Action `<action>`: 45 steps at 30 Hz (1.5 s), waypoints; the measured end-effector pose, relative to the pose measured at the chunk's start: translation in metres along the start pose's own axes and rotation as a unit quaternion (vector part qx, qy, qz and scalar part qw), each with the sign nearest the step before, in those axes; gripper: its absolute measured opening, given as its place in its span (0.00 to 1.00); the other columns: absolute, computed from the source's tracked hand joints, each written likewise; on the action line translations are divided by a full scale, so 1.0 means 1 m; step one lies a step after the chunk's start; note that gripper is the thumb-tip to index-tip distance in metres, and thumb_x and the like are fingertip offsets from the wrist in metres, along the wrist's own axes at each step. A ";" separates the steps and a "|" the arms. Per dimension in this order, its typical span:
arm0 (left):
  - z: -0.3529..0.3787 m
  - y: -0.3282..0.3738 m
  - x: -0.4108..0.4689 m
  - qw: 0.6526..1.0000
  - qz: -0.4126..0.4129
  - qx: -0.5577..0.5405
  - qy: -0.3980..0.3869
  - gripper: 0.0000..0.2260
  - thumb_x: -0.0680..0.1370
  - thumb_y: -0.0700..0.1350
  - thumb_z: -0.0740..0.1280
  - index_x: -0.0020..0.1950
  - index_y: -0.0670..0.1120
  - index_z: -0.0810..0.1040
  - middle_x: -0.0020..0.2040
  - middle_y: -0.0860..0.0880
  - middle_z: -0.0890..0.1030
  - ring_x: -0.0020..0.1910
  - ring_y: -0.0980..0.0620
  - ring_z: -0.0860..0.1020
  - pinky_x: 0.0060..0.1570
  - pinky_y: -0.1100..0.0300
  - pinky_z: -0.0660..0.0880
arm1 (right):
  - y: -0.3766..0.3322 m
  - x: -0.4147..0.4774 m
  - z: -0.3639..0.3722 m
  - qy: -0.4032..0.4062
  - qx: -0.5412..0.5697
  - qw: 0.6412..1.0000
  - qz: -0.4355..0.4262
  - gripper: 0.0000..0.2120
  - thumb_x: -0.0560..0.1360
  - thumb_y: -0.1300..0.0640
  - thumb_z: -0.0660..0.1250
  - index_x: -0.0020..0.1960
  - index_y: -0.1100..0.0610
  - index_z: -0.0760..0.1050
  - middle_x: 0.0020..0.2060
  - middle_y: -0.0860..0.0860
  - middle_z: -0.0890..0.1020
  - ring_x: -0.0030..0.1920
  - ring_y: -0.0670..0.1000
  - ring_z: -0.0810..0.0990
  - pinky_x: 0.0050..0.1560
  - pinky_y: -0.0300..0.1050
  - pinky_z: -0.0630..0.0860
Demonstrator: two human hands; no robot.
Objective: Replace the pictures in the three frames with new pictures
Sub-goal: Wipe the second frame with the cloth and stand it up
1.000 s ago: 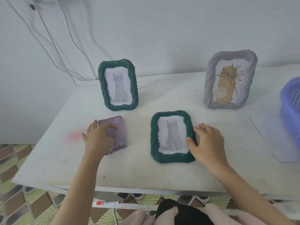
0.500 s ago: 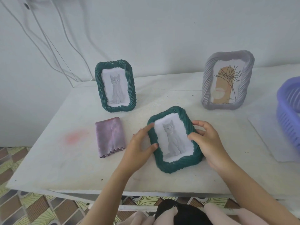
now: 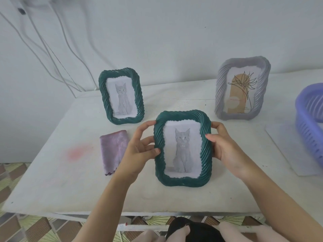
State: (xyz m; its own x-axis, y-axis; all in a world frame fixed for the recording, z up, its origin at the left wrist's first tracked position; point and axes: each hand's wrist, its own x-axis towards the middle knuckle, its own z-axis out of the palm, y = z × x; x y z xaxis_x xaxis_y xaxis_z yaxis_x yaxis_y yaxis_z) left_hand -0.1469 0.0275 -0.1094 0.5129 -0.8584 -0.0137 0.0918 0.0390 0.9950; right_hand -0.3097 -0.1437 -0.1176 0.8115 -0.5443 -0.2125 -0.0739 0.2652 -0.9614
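arms (image 3: 111, 198): bare, sleeveless | nails: unpainted | lap: black garment (image 3: 195, 231)

**Greens, greys and lilac on a white counter**

The held frame (image 3: 182, 148) is dark green with a twisted rope pattern, around a grey kitten picture (image 3: 181, 151) on white paper. A second green frame (image 3: 121, 95) near the counter's back edge shows the same grey kitten. The third frame (image 3: 242, 89), toward the back right, is pale grey-lilac, its picture tan with black line-drawn leaves. A mauve cloth (image 3: 112, 151) lies near a pink smudge (image 3: 76, 151) on the white counter (image 3: 70, 189). The basket (image 3: 309, 119) at the right edge is violet-blue. The floor (image 3: 26, 229) tiles are brown and yellow-green.
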 end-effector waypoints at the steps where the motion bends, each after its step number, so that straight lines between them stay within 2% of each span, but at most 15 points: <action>1: 0.000 0.001 0.001 1.000 0.003 0.004 -0.004 0.31 0.68 0.31 0.64 0.65 0.56 0.68 0.46 0.47 0.83 0.40 0.51 0.79 0.42 0.60 0.77 | -0.003 0.001 -0.002 -0.007 -0.016 1.000 0.001 0.19 0.67 0.50 0.60 0.57 0.46 0.65 0.43 0.54 0.77 0.39 0.52 0.76 0.36 0.42 0.74; 4: 0.000 0.002 0.003 1.000 0.008 0.016 -0.005 0.33 0.69 0.31 0.64 0.69 0.57 0.65 0.47 0.46 0.82 0.42 0.51 0.79 0.43 0.60 0.77 | -0.009 0.005 -0.006 -0.033 -0.056 0.998 -0.002 0.21 0.73 0.47 0.61 0.63 0.44 0.61 0.40 0.51 0.80 0.34 0.48 0.80 0.34 0.41 0.75; 7: 0.000 0.003 0.005 1.000 0.012 0.014 -0.010 0.32 0.70 0.32 0.64 0.69 0.58 0.67 0.48 0.47 0.82 0.43 0.51 0.79 0.44 0.59 0.78 | -0.009 0.005 -0.006 -0.049 -0.086 0.995 -0.001 0.22 0.74 0.41 0.55 0.66 0.41 0.57 0.48 0.49 0.80 0.36 0.46 0.82 0.35 0.41 0.76; 9: 0.001 0.003 0.007 1.000 0.016 0.012 -0.016 0.32 0.70 0.32 0.63 0.68 0.59 0.67 0.49 0.47 0.82 0.44 0.51 0.79 0.45 0.59 0.78 | -0.007 0.004 -0.006 -0.061 -0.065 0.996 0.002 0.23 0.73 0.37 0.56 0.66 0.37 0.58 0.52 0.45 0.80 0.42 0.46 0.83 0.41 0.46 0.79; 11: 0.003 0.003 0.009 1.000 0.022 0.008 -0.014 0.32 0.70 0.32 0.63 0.69 0.58 0.67 0.50 0.47 0.82 0.44 0.52 0.79 0.44 0.59 0.77 | -0.009 0.014 -0.002 -0.041 -0.041 0.998 0.002 0.21 0.76 0.40 0.55 0.68 0.39 0.59 0.59 0.42 0.78 0.56 0.49 0.79 0.53 0.54 0.77; 14: 0.006 0.006 0.013 0.999 0.039 0.003 -0.008 0.32 0.70 0.31 0.63 0.70 0.56 0.65 0.49 0.49 0.81 0.41 0.53 0.78 0.44 0.61 0.76 | -0.012 0.018 -0.007 -0.024 -0.031 0.999 -0.005 0.22 0.81 0.49 0.47 0.73 0.53 0.57 0.68 0.54 0.70 0.65 0.56 0.72 0.60 0.54 0.73; 18: 0.003 0.013 0.027 0.998 0.063 0.014 -0.007 0.32 0.71 0.31 0.62 0.71 0.55 0.65 0.49 0.50 0.82 0.40 0.54 0.78 0.44 0.62 0.75 | -0.019 0.014 -0.006 -0.067 0.003 0.997 -0.028 0.23 0.78 0.41 0.41 0.72 0.38 0.53 0.68 0.45 0.71 0.63 0.53 0.75 0.58 0.51 0.75; 20: 0.002 0.016 0.035 0.997 0.072 0.015 -0.007 0.32 0.71 0.31 0.62 0.71 0.56 0.64 0.51 0.51 0.81 0.41 0.54 0.78 0.45 0.61 0.76 | -0.028 0.020 -0.003 -0.069 0.009 0.993 -0.090 0.23 0.78 0.41 0.43 0.73 0.40 0.53 0.68 0.43 0.70 0.65 0.50 0.73 0.59 0.47 0.75; 23: 0.003 0.021 0.050 0.996 0.091 0.023 -0.005 0.33 0.71 0.30 0.60 0.70 0.57 0.64 0.52 0.53 0.82 0.42 0.55 0.78 0.47 0.62 0.75 | -0.047 0.034 0.003 -0.044 0.011 0.991 -0.125 0.39 0.69 0.29 0.54 0.73 0.47 0.55 0.67 0.42 0.69 0.65 0.46 0.71 0.63 0.45 0.71; 26: 0.001 0.024 0.071 0.994 0.103 0.035 0.015 0.34 0.71 0.29 0.60 0.69 0.59 0.63 0.51 0.53 0.81 0.43 0.54 0.76 0.49 0.63 0.75 | -0.052 0.050 0.003 -0.050 0.008 0.985 -0.164 0.23 0.77 0.39 0.46 0.71 0.38 0.52 0.71 0.40 0.63 0.69 0.42 0.67 0.71 0.53 0.62; 27: 0.001 0.024 0.078 0.993 0.104 0.041 0.025 0.34 0.72 0.27 0.59 0.70 0.59 0.63 0.51 0.52 0.81 0.43 0.53 0.75 0.49 0.63 0.74 | -0.052 0.057 0.002 -0.050 0.017 0.985 -0.167 0.23 0.77 0.40 0.45 0.71 0.37 0.52 0.72 0.39 0.62 0.69 0.42 0.65 0.71 0.54 0.61; 33: 0.000 0.022 0.120 0.989 0.092 0.068 0.091 0.37 0.74 0.24 0.54 0.70 0.61 0.62 0.51 0.49 0.79 0.45 0.51 0.73 0.50 0.62 0.73 | -0.059 0.098 0.003 -0.039 -0.022 0.977 -0.207 0.22 0.75 0.36 0.50 0.68 0.34 0.58 0.73 0.41 0.61 0.72 0.45 0.61 0.73 0.59 0.56; 37: -0.001 0.018 0.141 0.985 0.076 0.089 0.123 0.38 0.73 0.25 0.54 0.66 0.68 0.65 0.54 0.45 0.79 0.49 0.47 0.73 0.59 0.51 0.72 | -0.057 0.120 0.002 -0.010 -0.038 0.970 -0.239 0.24 0.71 0.30 0.53 0.67 0.32 0.60 0.74 0.42 0.59 0.74 0.45 0.57 0.74 0.58 0.53; 40: -0.001 0.014 0.152 0.982 0.061 0.112 0.142 0.40 0.72 0.26 0.54 0.63 0.73 0.65 0.63 0.47 0.76 0.57 0.40 0.73 0.65 0.42 0.69 | -0.054 0.133 0.001 -0.003 -0.036 0.968 -0.248 0.24 0.72 0.30 0.52 0.67 0.32 0.60 0.73 0.42 0.60 0.73 0.44 0.57 0.74 0.58 0.53; 45: -0.002 0.009 0.162 0.977 0.063 0.128 0.161 0.39 0.71 0.29 0.55 0.64 0.74 0.63 0.67 0.46 0.72 0.61 0.39 0.71 0.65 0.41 0.68 | -0.052 0.151 -0.001 0.013 -0.054 0.966 -0.251 0.25 0.71 0.29 0.51 0.67 0.32 0.60 0.73 0.43 0.59 0.74 0.45 0.56 0.74 0.58 0.52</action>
State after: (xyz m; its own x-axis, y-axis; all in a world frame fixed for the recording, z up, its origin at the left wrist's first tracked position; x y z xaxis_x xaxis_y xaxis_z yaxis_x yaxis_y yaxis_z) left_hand -0.0610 -0.1097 -0.1025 0.7516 -0.6485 0.1206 -0.1847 -0.0313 0.9823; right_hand -0.1835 -0.2402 -0.1001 0.7457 -0.6036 0.2821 0.2638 -0.1212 -0.9569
